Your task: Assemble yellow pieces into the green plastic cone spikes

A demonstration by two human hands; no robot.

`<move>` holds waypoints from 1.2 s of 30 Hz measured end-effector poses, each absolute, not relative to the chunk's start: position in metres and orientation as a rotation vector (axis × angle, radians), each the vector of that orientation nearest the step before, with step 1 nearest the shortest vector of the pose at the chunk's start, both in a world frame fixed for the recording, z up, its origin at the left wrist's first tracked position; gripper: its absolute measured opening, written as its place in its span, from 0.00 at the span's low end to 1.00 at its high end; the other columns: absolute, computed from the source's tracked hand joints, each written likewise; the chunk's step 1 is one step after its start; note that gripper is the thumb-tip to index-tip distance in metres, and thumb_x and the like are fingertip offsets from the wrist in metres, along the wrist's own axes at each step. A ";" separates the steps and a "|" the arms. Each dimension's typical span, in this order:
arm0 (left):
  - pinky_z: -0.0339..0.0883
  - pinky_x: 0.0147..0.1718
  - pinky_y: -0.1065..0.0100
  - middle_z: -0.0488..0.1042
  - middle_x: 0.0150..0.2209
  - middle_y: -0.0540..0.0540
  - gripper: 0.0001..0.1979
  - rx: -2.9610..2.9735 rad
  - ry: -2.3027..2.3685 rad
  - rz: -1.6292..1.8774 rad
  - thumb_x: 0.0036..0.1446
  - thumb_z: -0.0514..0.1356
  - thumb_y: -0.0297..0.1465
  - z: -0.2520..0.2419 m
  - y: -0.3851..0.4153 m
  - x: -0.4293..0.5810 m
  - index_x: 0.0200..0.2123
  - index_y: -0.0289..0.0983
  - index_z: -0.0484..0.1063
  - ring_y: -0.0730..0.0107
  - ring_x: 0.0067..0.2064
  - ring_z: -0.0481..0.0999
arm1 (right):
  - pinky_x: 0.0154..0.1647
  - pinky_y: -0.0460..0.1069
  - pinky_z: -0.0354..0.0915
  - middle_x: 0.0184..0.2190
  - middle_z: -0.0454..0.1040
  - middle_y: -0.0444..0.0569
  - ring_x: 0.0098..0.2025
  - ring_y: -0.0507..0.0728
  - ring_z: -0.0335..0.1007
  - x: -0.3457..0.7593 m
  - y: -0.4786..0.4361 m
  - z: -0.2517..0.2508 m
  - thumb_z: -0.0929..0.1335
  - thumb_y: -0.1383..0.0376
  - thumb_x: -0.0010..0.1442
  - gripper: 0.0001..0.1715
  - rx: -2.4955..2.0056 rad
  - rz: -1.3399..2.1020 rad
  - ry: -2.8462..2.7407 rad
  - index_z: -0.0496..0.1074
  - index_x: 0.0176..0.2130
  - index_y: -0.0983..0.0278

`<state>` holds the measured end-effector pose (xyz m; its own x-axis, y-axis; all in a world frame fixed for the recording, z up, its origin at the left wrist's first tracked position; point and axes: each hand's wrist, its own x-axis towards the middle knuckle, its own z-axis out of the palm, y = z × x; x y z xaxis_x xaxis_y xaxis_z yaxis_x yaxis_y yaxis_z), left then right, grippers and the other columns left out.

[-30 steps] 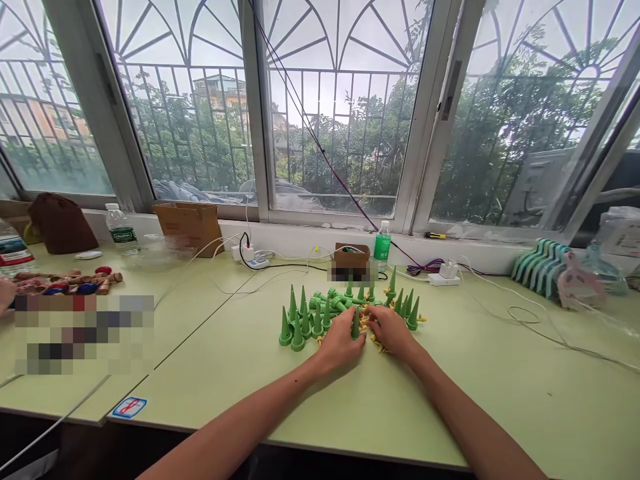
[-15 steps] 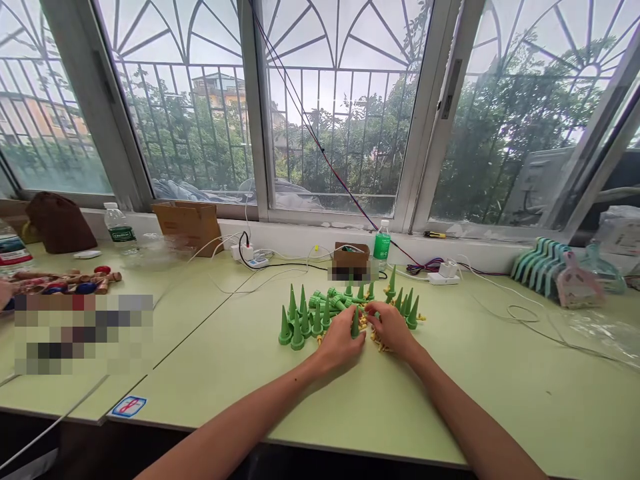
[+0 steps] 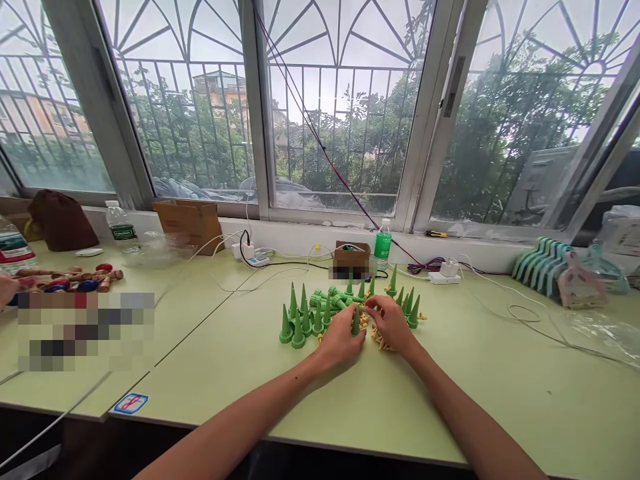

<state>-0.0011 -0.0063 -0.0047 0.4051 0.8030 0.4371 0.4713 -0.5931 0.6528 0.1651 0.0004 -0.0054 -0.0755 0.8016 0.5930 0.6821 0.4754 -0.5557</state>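
My left hand (image 3: 341, 335) is closed around a green plastic watering spike (image 3: 356, 321), which points upward between thumb and fingers. Close on its right, my right hand (image 3: 390, 323) pinches with thumb and forefinger beside that spike; whatever is in the pinch is too small to make out. Left of my hands stand several more green spikes (image 3: 298, 331), tips up on their wide round bases. Behind them lie green ribbed pieces (image 3: 336, 297) in a heap. Small yellow pieces (image 3: 381, 339) are scattered under and beside my right hand, with further upright spikes (image 3: 413, 312) to its right.
At the back stand a small cardboard box (image 3: 352, 253), a green-labelled bottle (image 3: 383, 243) and power strips (image 3: 444, 276) with loose cables. Pastel dustpan-like items (image 3: 580, 280) are at right. A person's hand (image 3: 7, 291) shows at far left near wooden toys (image 3: 70, 281).
The view has shifted very slightly. Both hands keep nearly the same place and hold, the left still on the green spike.
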 end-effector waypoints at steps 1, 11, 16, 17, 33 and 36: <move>0.59 0.31 0.69 0.71 0.36 0.46 0.08 2.237 1.084 1.047 0.52 0.58 0.28 -0.005 -0.006 -0.001 0.37 0.37 0.65 0.68 0.34 0.68 | 0.40 0.50 0.62 0.34 0.75 0.50 0.39 0.59 0.67 0.165 0.000 -0.005 0.63 0.67 0.61 0.07 -1.248 0.147 -1.804 0.71 0.35 0.62; 0.57 0.30 0.70 0.70 0.34 0.48 0.05 2.232 1.065 1.048 0.53 0.57 0.27 -0.007 -0.005 -0.002 0.36 0.37 0.64 0.71 0.32 0.66 | 0.35 0.49 0.64 0.32 0.73 0.49 0.34 0.56 0.69 0.163 -0.001 -0.004 0.62 0.66 0.62 0.06 -1.165 0.263 -1.750 0.68 0.35 0.63; 0.56 0.29 0.70 0.70 0.33 0.48 0.04 2.232 1.067 1.042 0.54 0.57 0.28 -0.010 -0.003 -0.002 0.35 0.38 0.63 0.70 0.31 0.67 | 0.33 0.49 0.64 0.31 0.73 0.49 0.32 0.56 0.68 0.163 0.000 -0.006 0.62 0.64 0.61 0.06 -1.158 0.280 -1.736 0.68 0.35 0.63; 0.56 0.29 0.70 0.70 0.33 0.48 0.05 2.232 1.064 1.042 0.54 0.57 0.27 -0.010 -0.002 -0.002 0.35 0.38 0.63 0.70 0.31 0.66 | 0.32 0.49 0.64 0.31 0.73 0.48 0.32 0.56 0.69 0.163 -0.001 -0.005 0.63 0.64 0.61 0.06 -1.155 0.289 -1.735 0.68 0.35 0.63; 0.55 0.28 0.70 0.67 0.27 0.51 0.04 2.178 1.029 1.053 0.54 0.57 0.26 -0.011 0.000 -0.003 0.34 0.38 0.63 0.71 0.27 0.65 | 0.31 0.48 0.63 0.27 0.76 0.47 0.28 0.56 0.70 0.161 -0.001 -0.005 0.66 0.61 0.59 0.07 -1.145 0.408 -1.667 0.68 0.33 0.62; 0.55 0.28 0.70 0.67 0.26 0.52 0.04 2.166 1.024 1.048 0.54 0.57 0.26 -0.011 0.000 -0.003 0.34 0.38 0.62 0.72 0.26 0.65 | 0.30 0.48 0.63 0.26 0.75 0.46 0.27 0.55 0.70 0.161 -0.002 -0.004 0.67 0.60 0.59 0.08 -1.144 0.390 -1.662 0.69 0.32 0.62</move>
<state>-0.0029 -0.0004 -0.0107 0.4148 0.8061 0.4221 0.4036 -0.5788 0.7086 0.1607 -0.0021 -0.0035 -0.0113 0.8278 0.5609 0.4916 0.4931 -0.7178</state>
